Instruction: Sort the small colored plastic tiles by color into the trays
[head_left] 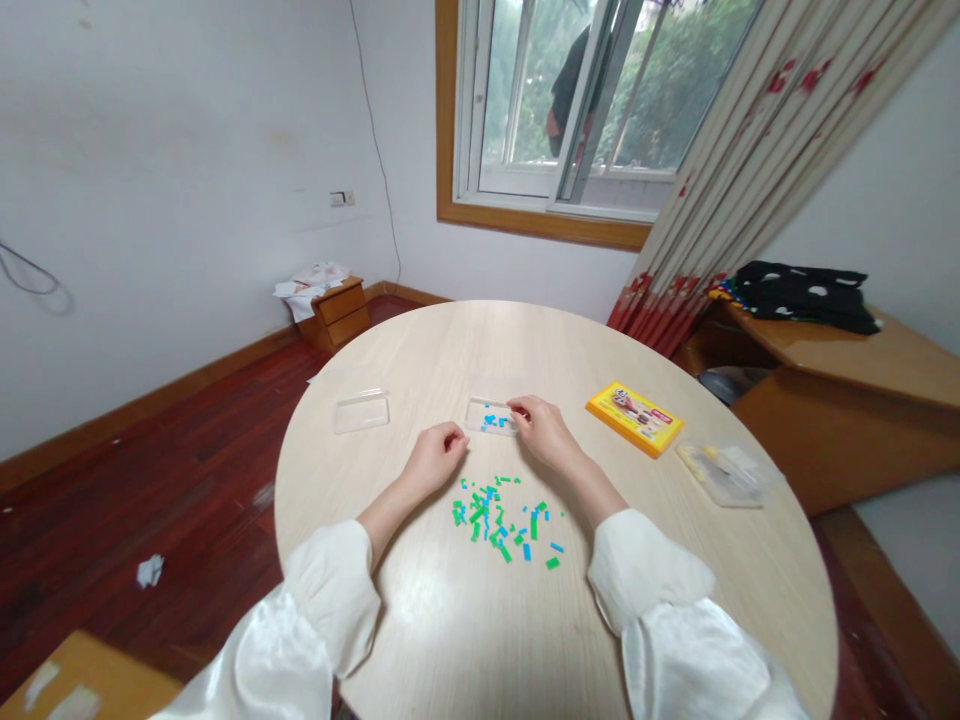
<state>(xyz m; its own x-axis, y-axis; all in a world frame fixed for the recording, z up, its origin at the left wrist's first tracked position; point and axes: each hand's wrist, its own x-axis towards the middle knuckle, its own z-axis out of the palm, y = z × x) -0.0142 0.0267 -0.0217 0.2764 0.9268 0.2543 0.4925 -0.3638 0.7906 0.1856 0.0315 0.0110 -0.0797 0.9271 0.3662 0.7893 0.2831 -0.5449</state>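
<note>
A heap of small green and blue pieces (487, 515) lies on the round table; their exact kind is too small to make out. Beyond it stands a clear plastic box (471, 426) with several blue pieces (491, 421) inside. My right hand (541, 428) is over the box's right end, fingers pinched together. Whatever its fingertips hold is too small to name. Just left of that box, my left hand (436, 458) hovers closed near the tabletop, its thumb and fingers pressed together. Its contents, if any, are hidden.
Another clear plastic box (361, 412) sits at the left. To the right are a yellow-orange box (636, 418) and a clear container (726, 474) with pale yellow things inside. The wooden table (480, 640) has a rounded edge. A wooden desk (847, 400) stands beyond it.
</note>
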